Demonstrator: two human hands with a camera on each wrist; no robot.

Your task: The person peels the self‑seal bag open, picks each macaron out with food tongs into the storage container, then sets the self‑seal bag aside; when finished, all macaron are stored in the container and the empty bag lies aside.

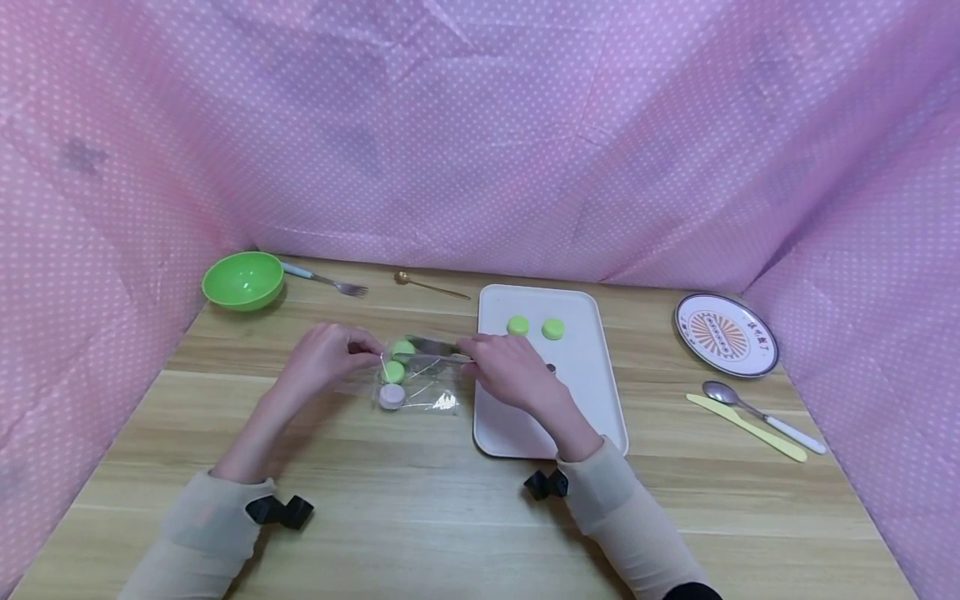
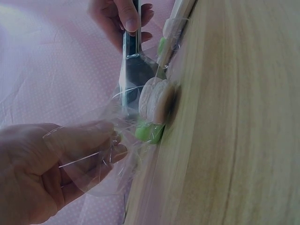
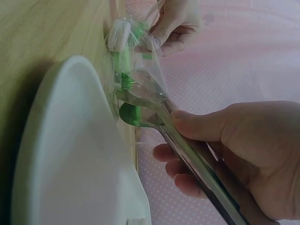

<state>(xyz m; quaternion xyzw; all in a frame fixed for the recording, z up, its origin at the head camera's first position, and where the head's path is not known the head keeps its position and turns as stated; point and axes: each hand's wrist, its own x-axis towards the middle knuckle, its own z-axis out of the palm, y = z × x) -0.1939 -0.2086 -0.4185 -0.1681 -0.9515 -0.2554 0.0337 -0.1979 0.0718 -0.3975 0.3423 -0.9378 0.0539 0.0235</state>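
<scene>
My left hand (image 1: pixel 326 358) pinches the edge of a clear plastic bag (image 1: pixel 435 396) that lies on the table. Inside it show green macarons (image 1: pixel 392 372) and a pale lilac macaron (image 1: pixel 392 396). With my right hand (image 1: pixel 513 371) I grip metal tongs (image 3: pixel 185 152), thumb on one arm and fingers on the other. The tong heads reach into the bag's opening, right by the upper green macaron (image 1: pixel 403 348). My right hand is over the edge of a white tray (image 1: pixel 517 429), where two more green macarons (image 1: pixel 517 325) sit.
A green bowl (image 1: pixel 243 282) stands at the back left, beside a fork (image 1: pixel 330 282). A small golden spoon (image 1: pixel 431 286) lies at the table's back. To the right are a patterned plate (image 1: pixel 727 335), a spoon (image 1: pixel 765 417) and a yellow knife (image 1: pixel 746 427). Pink dotted cloth (image 1: pixel 480 150) surrounds the table.
</scene>
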